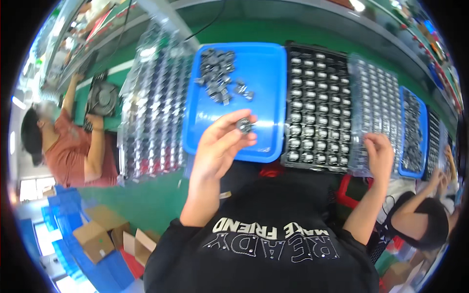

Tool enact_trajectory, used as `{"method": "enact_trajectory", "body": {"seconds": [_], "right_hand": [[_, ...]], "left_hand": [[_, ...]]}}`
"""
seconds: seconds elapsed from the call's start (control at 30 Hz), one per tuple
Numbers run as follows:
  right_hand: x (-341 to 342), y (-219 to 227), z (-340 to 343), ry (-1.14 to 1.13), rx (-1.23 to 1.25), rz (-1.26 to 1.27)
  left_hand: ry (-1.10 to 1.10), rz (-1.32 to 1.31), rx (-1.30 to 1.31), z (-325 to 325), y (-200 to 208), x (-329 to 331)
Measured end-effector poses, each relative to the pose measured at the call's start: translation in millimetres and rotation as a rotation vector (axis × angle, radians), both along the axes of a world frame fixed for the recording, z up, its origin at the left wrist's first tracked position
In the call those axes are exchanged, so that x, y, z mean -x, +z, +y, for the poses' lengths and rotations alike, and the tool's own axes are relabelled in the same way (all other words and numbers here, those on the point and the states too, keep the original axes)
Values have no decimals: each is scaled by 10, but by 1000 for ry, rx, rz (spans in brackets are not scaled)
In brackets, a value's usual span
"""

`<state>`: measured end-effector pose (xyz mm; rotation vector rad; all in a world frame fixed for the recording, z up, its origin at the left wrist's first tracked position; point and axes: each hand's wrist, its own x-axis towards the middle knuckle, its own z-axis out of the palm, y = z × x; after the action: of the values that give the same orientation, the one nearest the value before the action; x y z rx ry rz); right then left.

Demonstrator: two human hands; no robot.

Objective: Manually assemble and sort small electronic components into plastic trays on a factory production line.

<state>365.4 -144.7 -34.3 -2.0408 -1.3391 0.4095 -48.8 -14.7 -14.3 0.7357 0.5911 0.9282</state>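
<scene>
Black shirt [273, 205] is seen nearest. One grey part [245, 126] is pinched in the left hand [221, 141], over the blue tray [266, 93]. Near the clear tray [358, 165] the right hand [380, 152] is curled; its grip cannot be told. Inspection is perhaps being done; next, careful turning is required

I look down from my head through one wide fisheye — near my left hand [219, 140] and right hand [381, 151], facing the blue tray [266, 83] — straight edges bending toward the rim

Two blue trays [266, 83], one fan [103, 98], one pinched part [244, 126].
</scene>
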Motion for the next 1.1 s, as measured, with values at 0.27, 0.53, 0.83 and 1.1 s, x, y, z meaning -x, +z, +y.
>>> {"method": "enact_trajectory", "body": {"seconds": [0.27,0.53,0.83,1.1], "right_hand": [[186,4,127,-19,-175,77],[1617,534,489,309,-405,775],[1930,670,751,572,-659,206],[1940,670,769,575,-626,229]], "left_hand": [[-91,-74,-20,34,55,-180],[-95,205,-276,-78,107,-399],[-42,222,-361,-152,255,-428],[-9,135,-422,-143,208,-429]]}}
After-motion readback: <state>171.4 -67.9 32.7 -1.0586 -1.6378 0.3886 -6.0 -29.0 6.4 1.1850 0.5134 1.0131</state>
